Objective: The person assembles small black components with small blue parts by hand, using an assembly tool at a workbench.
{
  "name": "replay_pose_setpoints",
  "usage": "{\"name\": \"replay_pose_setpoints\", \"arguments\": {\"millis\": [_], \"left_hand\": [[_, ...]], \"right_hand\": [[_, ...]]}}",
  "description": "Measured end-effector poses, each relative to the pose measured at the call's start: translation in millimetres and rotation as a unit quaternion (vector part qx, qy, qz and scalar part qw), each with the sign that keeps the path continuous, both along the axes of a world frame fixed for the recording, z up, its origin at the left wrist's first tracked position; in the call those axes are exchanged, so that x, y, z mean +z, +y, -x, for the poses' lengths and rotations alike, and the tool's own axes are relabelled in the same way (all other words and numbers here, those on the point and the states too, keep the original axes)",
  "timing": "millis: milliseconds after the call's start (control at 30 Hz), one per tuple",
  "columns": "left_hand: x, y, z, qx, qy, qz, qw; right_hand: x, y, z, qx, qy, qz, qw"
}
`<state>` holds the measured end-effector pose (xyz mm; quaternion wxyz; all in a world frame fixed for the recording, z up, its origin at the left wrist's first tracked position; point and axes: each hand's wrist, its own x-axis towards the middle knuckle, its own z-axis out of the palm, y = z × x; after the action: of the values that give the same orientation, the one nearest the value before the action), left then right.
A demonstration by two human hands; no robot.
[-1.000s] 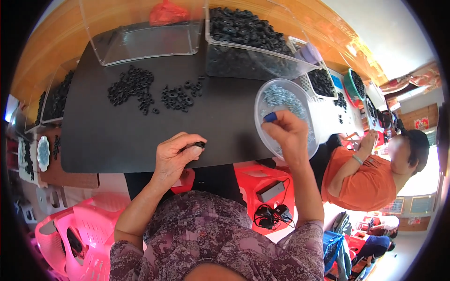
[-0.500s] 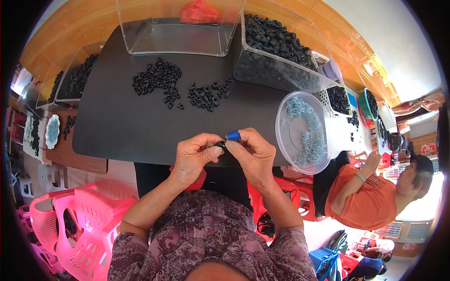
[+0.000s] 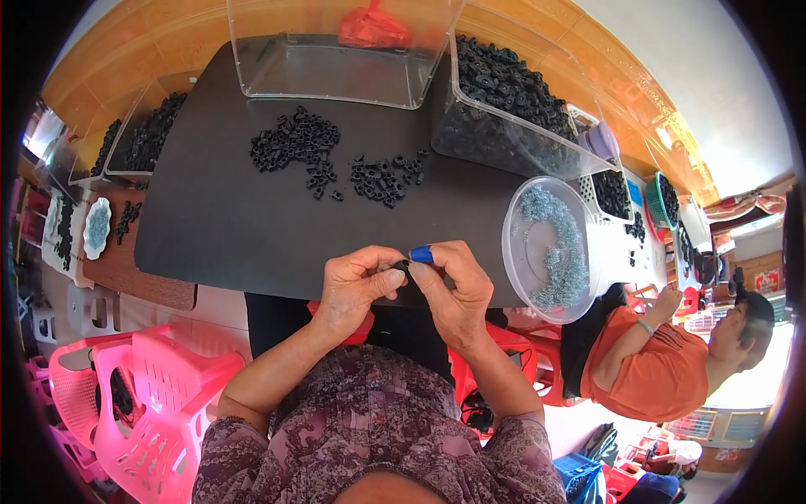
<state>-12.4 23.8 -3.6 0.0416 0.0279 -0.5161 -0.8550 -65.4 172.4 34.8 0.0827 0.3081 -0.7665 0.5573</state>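
Over the near edge of the dark table point(image 3: 227, 227), my two hands meet around a small black plastic part point(image 3: 403, 267). My left hand point(image 3: 357, 290) pinches it between thumb and fingers. From the other side my right hand point(image 3: 457, 294), with a blue cover point(image 3: 421, 254) on one fingertip, pinches at the same part. Whether a smaller piece sits between the right fingertips is hidden. Farther off on the table lie a larger pile of black parts point(image 3: 294, 143) and a smaller pile point(image 3: 386, 179). Right of my hands stands a round clear tub point(image 3: 527, 277) holding small silvery-blue pieces point(image 3: 564, 252).
A clear bin point(image 3: 336, 101) with a red bag point(image 3: 374, 29) stands at the back, beside a clear bin full of black parts point(image 3: 512, 84). Pink chairs point(image 3: 155, 395) are at the left. A person in an orange shirt point(image 3: 646, 374) sits at the right.
The table and its contents have shifted slightly right and down in the view. Both hands keep their pinch on the black part, with little change in the fingers.
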Motion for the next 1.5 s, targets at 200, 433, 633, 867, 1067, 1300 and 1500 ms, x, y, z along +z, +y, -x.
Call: {"name": "replay_pose_setpoints", "arguments": {"millis": [200, 433, 633, 867, 1067, 1300, 1500], "left_hand": [[1.0, -7.9, 0.6, 0.032, 0.002, 0.009, 0.999], [-3.6, -16.0, -0.1, 0.037, 0.009, 0.013, 0.999], [-2.9, -16.8, -0.7, 0.052, 0.031, 0.016, 0.998], [-6.0, -18.1, -2.0, 0.04, 0.02, 0.013, 0.999], [-6.1, -15.8, -3.9, 0.039, 0.024, 0.03, 0.999], [-4.7, -15.6, -3.4, 0.038, 0.028, 0.037, 0.998], [-3.4, -15.2, -1.4, 0.04, 0.023, 0.032, 0.998]], "right_hand": [[-0.9, -4.7, -3.9, 0.002, 0.101, -0.069, 0.992], [-6.7, -9.6, 34.1, -0.073, -0.039, -0.066, 0.994], [-21.8, -24.3, 92.4, -0.172, 0.083, -0.178, 0.965], [-25.2, -38.6, 107.4, -0.171, 0.109, -0.294, 0.934], [-21.6, -37.9, 100.3, -0.135, 0.154, -0.353, 0.913], [-21.5, -36.5, 95.7, -0.117, 0.239, -0.36, 0.894], [-20.7, -23.8, 87.1, -0.093, 0.236, -0.268, 0.93]]}}
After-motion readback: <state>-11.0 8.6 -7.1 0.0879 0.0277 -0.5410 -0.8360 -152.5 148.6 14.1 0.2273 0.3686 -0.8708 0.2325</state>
